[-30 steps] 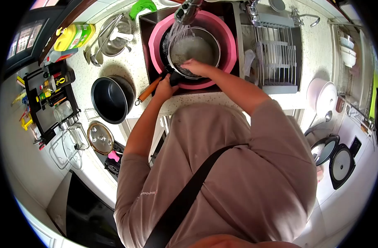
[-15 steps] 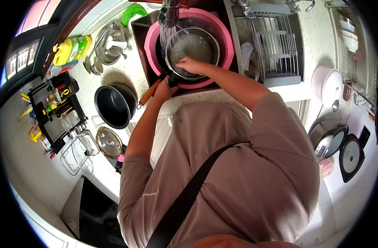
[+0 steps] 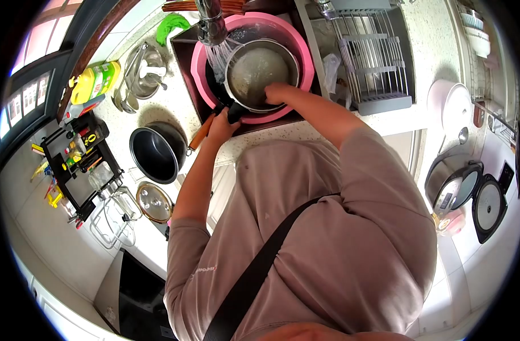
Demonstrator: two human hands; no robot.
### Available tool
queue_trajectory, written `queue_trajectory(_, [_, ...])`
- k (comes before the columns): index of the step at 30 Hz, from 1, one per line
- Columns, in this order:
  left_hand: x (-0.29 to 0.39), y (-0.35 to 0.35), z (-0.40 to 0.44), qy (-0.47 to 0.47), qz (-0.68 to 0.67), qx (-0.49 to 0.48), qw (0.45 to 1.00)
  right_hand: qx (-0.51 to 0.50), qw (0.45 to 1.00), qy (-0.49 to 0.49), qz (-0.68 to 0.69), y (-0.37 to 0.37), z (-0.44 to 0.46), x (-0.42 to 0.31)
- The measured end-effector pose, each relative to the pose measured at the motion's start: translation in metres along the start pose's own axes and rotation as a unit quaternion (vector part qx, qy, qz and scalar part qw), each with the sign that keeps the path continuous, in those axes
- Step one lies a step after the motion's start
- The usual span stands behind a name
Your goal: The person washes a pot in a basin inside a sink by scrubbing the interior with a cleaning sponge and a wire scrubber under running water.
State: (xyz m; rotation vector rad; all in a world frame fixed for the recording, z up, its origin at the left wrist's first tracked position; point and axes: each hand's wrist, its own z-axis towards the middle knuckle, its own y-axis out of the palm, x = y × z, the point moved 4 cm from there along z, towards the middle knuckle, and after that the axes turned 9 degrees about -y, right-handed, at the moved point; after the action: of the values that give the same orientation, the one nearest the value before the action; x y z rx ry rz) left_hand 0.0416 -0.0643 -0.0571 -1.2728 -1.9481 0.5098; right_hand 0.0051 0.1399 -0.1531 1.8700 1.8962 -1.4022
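The metal pan (image 3: 260,71) sits inside the pink basin (image 3: 309,62) in the sink (image 3: 183,51), with cloudy water in it. The left hand (image 3: 220,128) is closed around its black handle (image 3: 235,112), just beside a wooden handle (image 3: 201,134). The right hand (image 3: 278,94) reaches over the near rim, fingers curled; whether they pinch anything, I cannot tell. Water runs from the faucet (image 3: 212,25) at the pan's left edge. On the counter (image 3: 249,140), a dark pot (image 3: 157,152) stands left of the sink.

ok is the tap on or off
On: streams of water fall from the tap over the pink basin.
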Motion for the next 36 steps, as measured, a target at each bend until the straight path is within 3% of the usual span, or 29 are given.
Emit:
queue_trajectory(6, [0.011,0.000,-0.002,-0.020,-0.089,-0.036,0.995,0.092,0.994,0.058,-0.012,-0.045,0.000,0.017])
queue_trajectory(10, [0.020,-0.004,-0.013,-0.129,-0.238,-0.081,0.959,0.142,0.990,0.001,0.017,-0.076,0.018,0.016])
queue_trajectory(12, [0.023,-0.004,-0.016,-0.162,-0.280,-0.080,0.943,0.323,0.934,-0.055,0.143,-0.100,0.012,0.009])
queue_trajectory(16, [0.024,-0.003,-0.014,-0.161,-0.349,-0.080,0.920,0.356,0.909,-0.089,0.197,-0.127,0.014,-0.003])
queue_trajectory(21, [0.026,-0.002,-0.008,-0.149,-0.412,-0.104,0.893,0.318,0.870,-0.029,0.376,-0.145,-0.013,-0.023])
queue_trajectory(23, [0.021,0.002,-0.006,-0.153,-0.444,-0.087,0.878,0.268,0.800,-0.043,0.534,-0.143,-0.018,-0.028])
queue_trajectory(27, [0.011,0.007,-0.002,-0.152,-0.464,-0.092,0.868,0.274,0.749,-0.042,0.601,-0.143,-0.031,-0.038])
queue_trajectory(29, [0.008,0.010,-0.002,-0.146,-0.478,-0.108,0.859,0.282,0.690,-0.071,0.663,-0.140,-0.031,-0.040])
queue_trajectory(33, [0.015,0.008,-0.006,-0.141,-0.488,-0.113,0.854,0.309,0.737,-0.078,0.596,-0.141,-0.035,-0.037])
queue_trajectory(35, [0.017,0.007,-0.008,-0.132,-0.481,-0.111,0.860,0.527,0.754,0.040,0.390,-0.148,-0.064,-0.036])
queue_trajectory(36, [0.016,0.009,-0.007,-0.127,-0.484,-0.111,0.859,0.529,0.755,0.038,0.385,-0.149,-0.071,-0.037])
